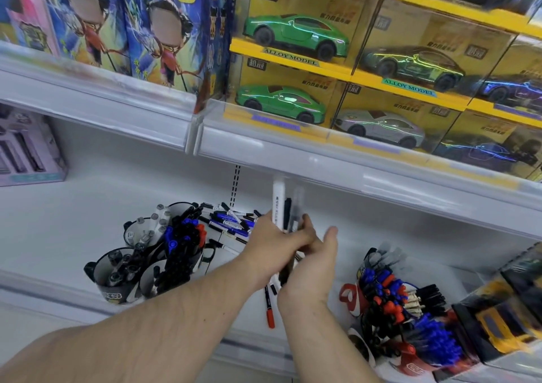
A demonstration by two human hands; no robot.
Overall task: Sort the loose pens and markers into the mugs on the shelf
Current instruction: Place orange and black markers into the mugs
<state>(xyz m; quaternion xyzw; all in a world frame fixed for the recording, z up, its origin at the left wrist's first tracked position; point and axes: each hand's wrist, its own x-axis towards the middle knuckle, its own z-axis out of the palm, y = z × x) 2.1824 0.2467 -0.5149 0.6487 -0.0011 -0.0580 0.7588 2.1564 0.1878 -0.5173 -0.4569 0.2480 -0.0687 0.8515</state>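
My left hand (275,243) grips a bundle of pens and markers (283,206), a white-barrelled marker and dark pens sticking up above the fist. My right hand (313,268) lies against the bundle's lower end with its fingers straight and thumb up. A pile of loose pens (231,221) lies at the back of the white shelf (73,224). One red-capped marker (269,309) lies below my hands. Black mugs (117,277) full of pens stand on the left. Red and white mugs (352,297) packed with blue, red and black pens stand on the right.
The upper shelf's front edge (322,159) hangs just above the raised pens. Boxed toy cars (293,33) and blue printed boxes (132,25) fill the shelf above. A lilac box (26,154) stands at far left, a yellow toy box (498,324) at far right.
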